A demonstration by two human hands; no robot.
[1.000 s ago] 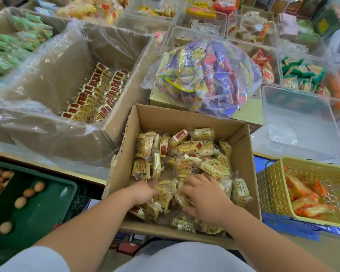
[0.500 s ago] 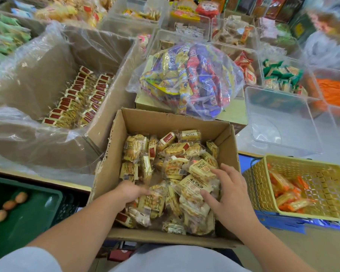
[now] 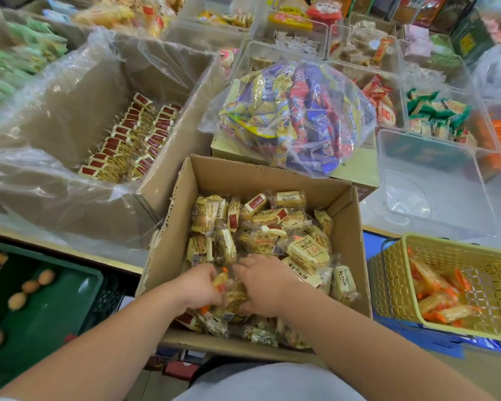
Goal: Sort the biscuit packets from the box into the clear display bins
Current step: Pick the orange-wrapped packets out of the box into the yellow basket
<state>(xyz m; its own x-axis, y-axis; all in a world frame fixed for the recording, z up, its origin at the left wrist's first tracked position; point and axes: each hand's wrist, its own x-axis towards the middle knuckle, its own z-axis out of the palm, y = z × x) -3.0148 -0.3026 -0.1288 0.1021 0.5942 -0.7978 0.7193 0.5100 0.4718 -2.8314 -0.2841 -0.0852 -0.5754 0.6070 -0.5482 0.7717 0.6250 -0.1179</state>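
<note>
**Desk:** Where are your fingers?

**Me:** On my left hand [image 3: 200,286] they are curled round an orange packet [image 3: 221,280], low in the near part of the box [image 3: 261,175]. One orange end shows above the fist and another below it. From that I judge its long axis runs through the grip, tilted from near-left to far-right. My right hand [image 3: 265,285] lies just beside it, knuckles up, with the fingers bent down into the packets [image 3: 272,235]. The fingertips are buried, so I cannot tell whether they have closed on one.

**Desk:** Which way does it have to go?

**Me:** Rightward. The bin [image 3: 434,157] stands beyond the box's far right corner. The basket [image 3: 388,273] sits just off the box's right wall, with orange-ended packets [image 3: 434,296] in it. Both lie past my right hand as seen from the left, so the right is the nearer hand. I'd guess the orange one gets passed across, or else the left arm reaches over the right.

**Desk:** How will the stuff handle?

**Me:** Slippery, I expect. The packets are small oblong pillows in glossy, crinkled film. They are pale yellow with red or cream labels, heaped loose at every angle against the box's walls. The box is matt brown corrugated card, ragged along its left edge. The bin is hard, clear, smooth-walled plastic. The basket is yellow plastic lattice.
</note>
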